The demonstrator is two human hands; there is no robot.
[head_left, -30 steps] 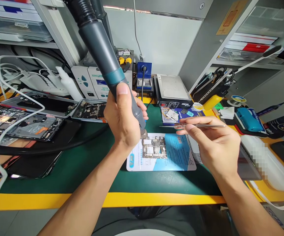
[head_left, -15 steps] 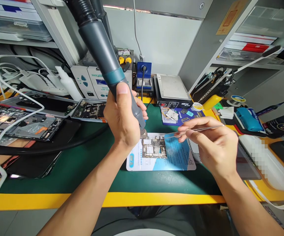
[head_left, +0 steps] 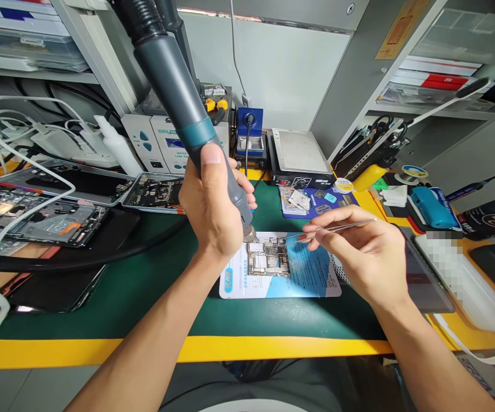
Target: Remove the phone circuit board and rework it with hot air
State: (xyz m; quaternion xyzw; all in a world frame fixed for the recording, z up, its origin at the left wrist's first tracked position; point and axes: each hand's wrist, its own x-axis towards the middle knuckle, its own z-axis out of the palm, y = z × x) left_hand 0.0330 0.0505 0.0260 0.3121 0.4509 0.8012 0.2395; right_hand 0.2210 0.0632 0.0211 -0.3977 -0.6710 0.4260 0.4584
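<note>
Wrapped round the grey-and-teal handle of a hot air gun (head_left: 176, 94), my left hand (head_left: 215, 209) tilts it so its metal nozzle (head_left: 249, 233) sits at the upper left of a phone circuit board (head_left: 268, 260). The board lies flat on a white-and-blue card (head_left: 307, 280). From the right, my right hand (head_left: 367, 252) pinches a pair of thin metal tweezers (head_left: 337, 227). Their tips point left over the board's upper right part; whether they touch it I cannot tell.
Behind stand a hot air station (head_left: 174, 143), a soldering iron stand (head_left: 249, 131) and a heating plate (head_left: 301, 157). Opened phones (head_left: 45, 214) lie at left, near a thick black hose (head_left: 144, 254). A purple card (head_left: 294, 212) with small parts lies beyond my right hand.
My right hand and the tweezers have shifted left, bringing the tips over the board's upper right. The left hand and hot air gun hold nearly the same place.
</note>
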